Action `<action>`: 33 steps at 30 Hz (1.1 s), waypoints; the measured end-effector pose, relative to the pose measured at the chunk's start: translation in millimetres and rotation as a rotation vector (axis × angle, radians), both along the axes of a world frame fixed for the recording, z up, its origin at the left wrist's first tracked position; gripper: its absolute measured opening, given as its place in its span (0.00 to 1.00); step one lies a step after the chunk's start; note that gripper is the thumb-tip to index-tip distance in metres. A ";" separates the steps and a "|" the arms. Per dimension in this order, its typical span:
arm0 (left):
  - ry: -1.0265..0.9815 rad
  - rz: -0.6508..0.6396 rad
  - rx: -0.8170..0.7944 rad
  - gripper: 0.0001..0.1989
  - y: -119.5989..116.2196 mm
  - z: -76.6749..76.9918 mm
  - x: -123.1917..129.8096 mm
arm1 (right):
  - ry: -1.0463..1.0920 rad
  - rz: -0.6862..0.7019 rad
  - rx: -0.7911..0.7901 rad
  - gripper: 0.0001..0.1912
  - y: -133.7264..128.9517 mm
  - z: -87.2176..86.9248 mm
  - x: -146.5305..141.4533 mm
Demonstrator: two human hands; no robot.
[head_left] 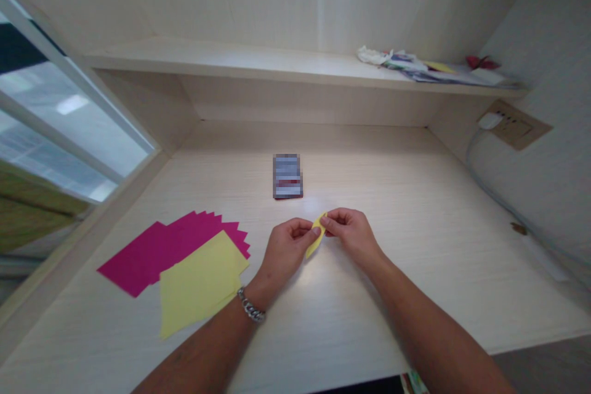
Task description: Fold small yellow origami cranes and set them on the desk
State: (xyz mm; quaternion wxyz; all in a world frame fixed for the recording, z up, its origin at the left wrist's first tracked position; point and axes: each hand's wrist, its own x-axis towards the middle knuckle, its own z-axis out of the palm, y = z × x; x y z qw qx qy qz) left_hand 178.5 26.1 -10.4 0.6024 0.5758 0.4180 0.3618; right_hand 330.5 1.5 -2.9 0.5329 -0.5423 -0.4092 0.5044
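Observation:
A small folded piece of yellow paper [316, 244] is held between both hands above the middle of the desk. My left hand [289, 247], with a chain bracelet at its wrist, pinches the paper's left side between thumb and fingers. On the upper right end of the paper, my right hand [349, 231] has its thumb and fingers closed. Yellow sheets [201, 280] lie left of my left hand, partly over a fanned spread of magenta sheets [173, 249]. Beyond the hands a phone-like object [287, 176] with a pixelated surface lies flat.
A shelf [231, 64] runs across the back, with papers and wrappers [429, 68] at its right. On the right wall a plug sits in a socket panel [517, 125], its cable [489, 188] trailing along the desk's side. A window [60, 104] is at the left.

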 end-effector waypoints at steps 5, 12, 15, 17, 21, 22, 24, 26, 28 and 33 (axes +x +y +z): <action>-0.031 0.010 -0.085 0.10 -0.8 7.2 1.1 | 0.081 -0.012 0.000 0.12 -1.8 2.1 0.1; -0.006 -0.003 -0.083 0.10 -2.9 10.0 1.9 | 0.044 -0.053 0.012 0.14 -1.3 4.1 0.4; -0.031 -0.011 -0.094 0.10 -3.8 9.1 2.3 | 0.040 -0.063 0.022 0.13 -2.2 6.6 0.6; -0.045 -0.015 -0.097 0.10 -3.9 8.8 2.5 | 0.070 -0.029 0.019 0.13 -2.7 7.9 0.8; -0.036 -0.019 -0.097 0.10 -3.4 9.0 3.0 | 0.025 0.060 0.016 0.13 -2.4 7.6 2.1; -0.030 -0.020 -0.098 0.10 -3.5 9.1 3.0 | -0.003 0.065 0.015 0.13 -2.1 7.0 2.6; -0.022 -0.027 -0.094 0.10 -3.8 9.1 3.1 | -0.041 0.063 0.012 0.12 -1.6 5.7 3.8; -0.015 -0.051 -0.087 0.10 -4.3 9.0 3.0 | -0.054 0.061 0.010 0.12 -1.6 4.9 5.0; -0.002 -0.072 -0.081 0.09 -4.6 9.2 3.0 | -0.057 0.054 0.006 0.12 -2.0 5.0 5.8; -0.001 -0.096 -0.092 0.09 -4.5 10.3 2.9 | -0.033 0.047 -0.016 0.12 -3.8 7.5 6.6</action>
